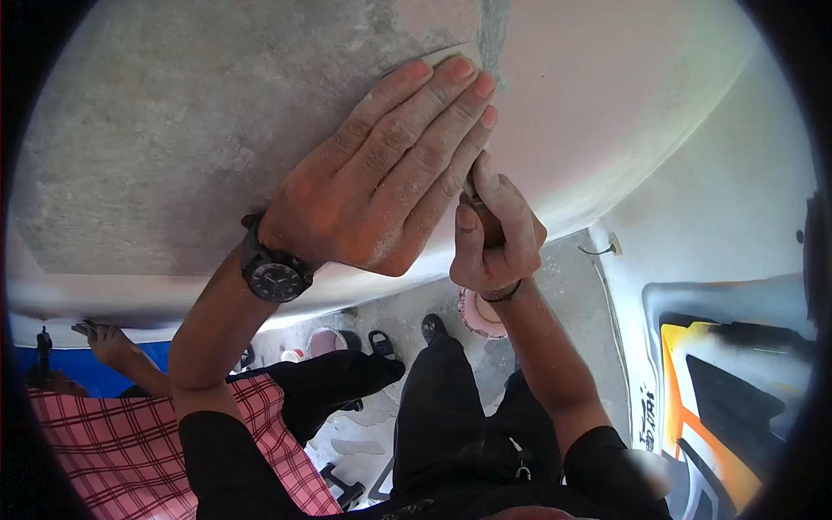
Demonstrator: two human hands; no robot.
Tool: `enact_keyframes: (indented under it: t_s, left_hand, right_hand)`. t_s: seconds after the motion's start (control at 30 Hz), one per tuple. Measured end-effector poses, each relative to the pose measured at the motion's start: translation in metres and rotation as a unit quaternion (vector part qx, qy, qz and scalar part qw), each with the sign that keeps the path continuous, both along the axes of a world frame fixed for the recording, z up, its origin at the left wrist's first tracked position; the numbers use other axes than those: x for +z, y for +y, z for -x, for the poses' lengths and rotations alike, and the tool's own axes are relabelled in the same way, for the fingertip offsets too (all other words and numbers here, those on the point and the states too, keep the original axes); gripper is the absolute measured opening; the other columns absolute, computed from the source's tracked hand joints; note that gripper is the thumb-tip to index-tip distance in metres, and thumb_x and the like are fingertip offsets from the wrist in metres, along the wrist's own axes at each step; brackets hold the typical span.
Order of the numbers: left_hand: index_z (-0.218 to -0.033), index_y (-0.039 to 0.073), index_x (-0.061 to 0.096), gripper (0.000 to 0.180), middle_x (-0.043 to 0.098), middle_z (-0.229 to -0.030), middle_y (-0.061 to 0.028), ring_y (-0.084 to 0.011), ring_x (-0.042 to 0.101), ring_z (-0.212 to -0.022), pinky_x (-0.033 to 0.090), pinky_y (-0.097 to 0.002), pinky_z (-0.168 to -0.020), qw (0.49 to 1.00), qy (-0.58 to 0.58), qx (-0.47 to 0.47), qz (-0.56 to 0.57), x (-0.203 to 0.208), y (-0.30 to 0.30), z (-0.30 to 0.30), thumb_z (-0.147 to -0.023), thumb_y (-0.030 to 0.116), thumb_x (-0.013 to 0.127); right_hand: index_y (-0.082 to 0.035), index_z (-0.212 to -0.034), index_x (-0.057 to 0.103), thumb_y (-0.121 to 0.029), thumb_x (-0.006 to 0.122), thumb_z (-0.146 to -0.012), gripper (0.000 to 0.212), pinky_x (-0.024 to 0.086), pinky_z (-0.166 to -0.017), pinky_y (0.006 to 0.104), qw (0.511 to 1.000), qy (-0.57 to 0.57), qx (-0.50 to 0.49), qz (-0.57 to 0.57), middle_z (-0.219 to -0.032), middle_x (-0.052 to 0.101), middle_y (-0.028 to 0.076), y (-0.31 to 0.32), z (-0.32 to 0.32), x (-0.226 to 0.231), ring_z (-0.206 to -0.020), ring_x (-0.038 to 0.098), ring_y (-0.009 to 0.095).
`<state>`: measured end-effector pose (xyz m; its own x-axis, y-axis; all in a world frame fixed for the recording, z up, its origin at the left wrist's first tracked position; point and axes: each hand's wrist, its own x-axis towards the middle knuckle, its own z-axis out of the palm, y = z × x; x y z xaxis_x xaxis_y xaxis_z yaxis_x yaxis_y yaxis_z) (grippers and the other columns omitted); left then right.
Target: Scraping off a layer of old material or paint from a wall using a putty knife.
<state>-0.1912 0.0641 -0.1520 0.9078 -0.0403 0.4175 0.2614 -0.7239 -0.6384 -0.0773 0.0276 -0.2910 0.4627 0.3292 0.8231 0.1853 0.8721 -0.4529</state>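
Observation:
My left hand point(381, 173) lies flat on a big curved hull-like surface point(199, 130), fingers together and stretched up to a seam where grey filler meets a pale pink coat point(607, 95). A black wristwatch point(276, 276) sits on that wrist. My right hand point(494, 234) is just below and to the right, fist closed round a brown tool handle point(490, 227) whose tip goes under my left fingers and is hidden. Both hands are dusty.
Another person in a red checked shirt point(113, 433) works at the lower left, one hand point(108, 342) under the hull edge. A pink round container point(478, 314) and cups stand on the concrete floor below. A painted white wall point(719, 364) rises at the right.

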Motion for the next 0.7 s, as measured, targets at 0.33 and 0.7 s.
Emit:
enact_keyframes:
  t_s: [0.33,0.7]
  left_hand:
    - [-0.118,-0.005,0.068,0.03,0.066,-0.126,-0.0196,-0.0326,0.06,-0.124,0.048,-0.047,-0.108,1.0,0.014,0.009,0.003,0.009,-0.009,-0.007,-0.092,0.009,0.061]
    - [-0.116,-0.006,0.068,0.029,0.067,-0.124,-0.0207,-0.034,0.06,-0.124,0.048,-0.047,-0.107,0.999,0.015,0.028,-0.017,0.014,-0.013,-0.01,-0.093,0.01,0.061]
  right_hand:
    - [0.008,-0.125,0.06,0.009,0.062,-0.083,0.042,0.043,-0.049,0.0255,1.0,0.024,0.01,0.002,-0.07,0.058,0.011,-0.011,-0.004,0.009,-0.053,0.055,0.018]
    - [0.006,-0.123,0.062,0.008,0.064,-0.08,0.043,0.043,-0.048,0.0259,0.998,-0.043,0.005,0.051,-0.067,0.057,0.01,-0.019,-0.024,0.02,-0.05,0.052,0.016]
